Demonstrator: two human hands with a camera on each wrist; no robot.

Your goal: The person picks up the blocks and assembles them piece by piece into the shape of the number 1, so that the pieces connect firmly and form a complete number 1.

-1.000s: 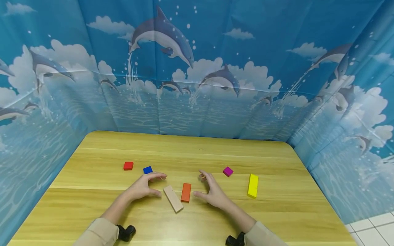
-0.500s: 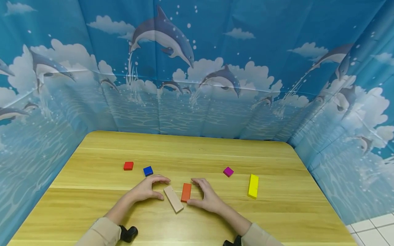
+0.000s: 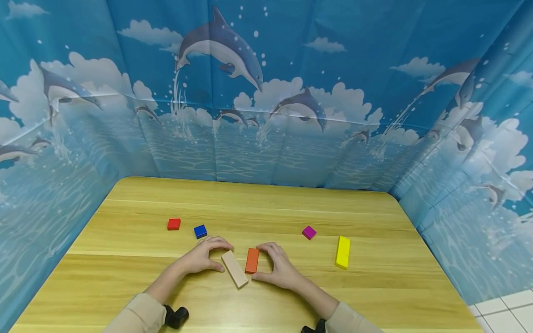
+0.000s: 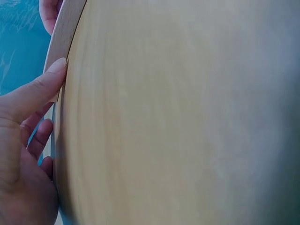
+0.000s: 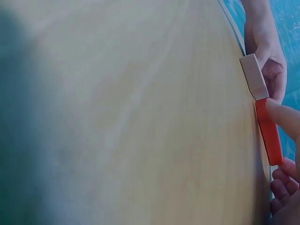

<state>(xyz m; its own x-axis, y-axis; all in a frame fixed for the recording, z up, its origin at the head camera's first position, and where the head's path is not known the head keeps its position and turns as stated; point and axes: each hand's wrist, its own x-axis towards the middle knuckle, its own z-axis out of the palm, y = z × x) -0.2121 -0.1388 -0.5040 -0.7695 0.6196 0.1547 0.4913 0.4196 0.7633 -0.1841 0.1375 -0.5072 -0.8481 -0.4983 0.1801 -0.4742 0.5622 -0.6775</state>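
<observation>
A plain wooden block (image 3: 235, 269) and an orange-red block (image 3: 251, 261) lie flat near the middle of the table, close together and slanted to each other. Left of the plain block, my left hand (image 3: 204, 256) has its thumb and index finger curved around the far end, with a small gap visible in the head view. My right hand (image 3: 281, 268) pinches the orange-red block lengthwise, index finger at its far end and thumb at its near end. The right wrist view shows this thumb over one end of the orange-red block (image 5: 269, 133) and a fingertip at the other.
A red block (image 3: 174, 224) and a blue block (image 3: 200, 231) lie at the left. To the right are a magenta block (image 3: 309, 232) and a long yellow block (image 3: 343, 252). A dolphin-print curtain (image 3: 266, 152) borders the wooden table (image 3: 250, 201).
My right hand has moved left and come onto the orange-red block. My left hand has shifted slightly right, nearer the plain block. The blocks themselves have stayed in place.
</observation>
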